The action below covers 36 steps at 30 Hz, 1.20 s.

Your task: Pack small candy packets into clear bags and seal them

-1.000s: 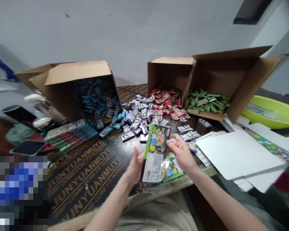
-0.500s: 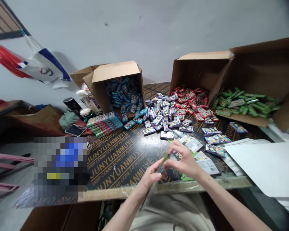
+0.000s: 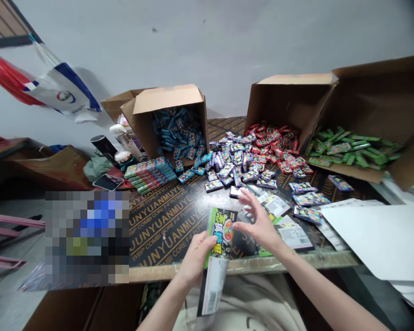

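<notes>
Small packing workshop, seemingly — open cartons point(image 3: 168, 100), heaped bright packets point(image 3: 227, 171), printed plywood worktop point(image 3: 155, 232).

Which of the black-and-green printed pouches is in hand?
The pouch gripped in the left hand, its lower end past the table's near edge; the other pouches lie on the tabletop.

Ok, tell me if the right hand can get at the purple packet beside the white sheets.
Probably yes: the right hand looks open, and only flat printed pouches seem to lie between it and the purple packet.
</notes>
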### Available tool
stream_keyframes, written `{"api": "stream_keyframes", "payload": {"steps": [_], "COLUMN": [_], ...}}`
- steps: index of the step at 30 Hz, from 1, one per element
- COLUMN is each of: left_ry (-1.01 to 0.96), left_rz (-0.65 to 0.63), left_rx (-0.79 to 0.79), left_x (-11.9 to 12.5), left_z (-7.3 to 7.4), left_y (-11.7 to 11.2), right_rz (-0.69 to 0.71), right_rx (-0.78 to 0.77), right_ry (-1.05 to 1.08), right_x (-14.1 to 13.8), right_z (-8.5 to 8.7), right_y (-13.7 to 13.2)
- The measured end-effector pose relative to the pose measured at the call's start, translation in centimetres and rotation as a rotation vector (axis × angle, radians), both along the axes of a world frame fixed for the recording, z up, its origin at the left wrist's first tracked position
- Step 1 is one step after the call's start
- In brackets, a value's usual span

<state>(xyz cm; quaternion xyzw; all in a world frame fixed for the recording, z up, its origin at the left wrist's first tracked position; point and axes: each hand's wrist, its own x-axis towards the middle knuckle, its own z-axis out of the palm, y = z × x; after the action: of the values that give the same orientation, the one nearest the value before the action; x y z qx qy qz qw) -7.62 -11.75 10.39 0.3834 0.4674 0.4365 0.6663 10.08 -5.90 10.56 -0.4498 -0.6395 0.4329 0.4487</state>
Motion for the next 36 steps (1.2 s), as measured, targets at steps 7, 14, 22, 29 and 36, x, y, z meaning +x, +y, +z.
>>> {"api": "stream_keyframes", "payload": {"steps": [7, 14, 22, 29, 36], "left_ry": [0.458, 0.449, 0.274, -0.058, -0.148], "left_rz": [0.004, 0.125, -0.113, 0.154, 0.175], "left_rx": [0.264, 0.266, 0.341, 0.19, 0.022], "left_x": [-1.6, -2.4, -1.4, 1.3, 0.3], "left_z": [-0.9, -1.0, -3.3, -2.5, 1.5], "left_y": [0.8, 2.8, 3.6, 3.8, 5.4], "right_rz": [0.256, 0.555, -0.016, -0.269, -0.118], "right_rx": [-0.245, -0.515, -0.258, -0.296, -0.344], "right_ry": [0.204, 0.243, 0.443, 0.677, 0.606], "right_x": [-1.6, -1.4, -2.2, -3.9, -3.2], "right_z": [-1.0, -2.4, -2.2, 0.6, 1.5], "right_y": [-0.1, -0.6, 1.8, 2.1, 0.8]}}
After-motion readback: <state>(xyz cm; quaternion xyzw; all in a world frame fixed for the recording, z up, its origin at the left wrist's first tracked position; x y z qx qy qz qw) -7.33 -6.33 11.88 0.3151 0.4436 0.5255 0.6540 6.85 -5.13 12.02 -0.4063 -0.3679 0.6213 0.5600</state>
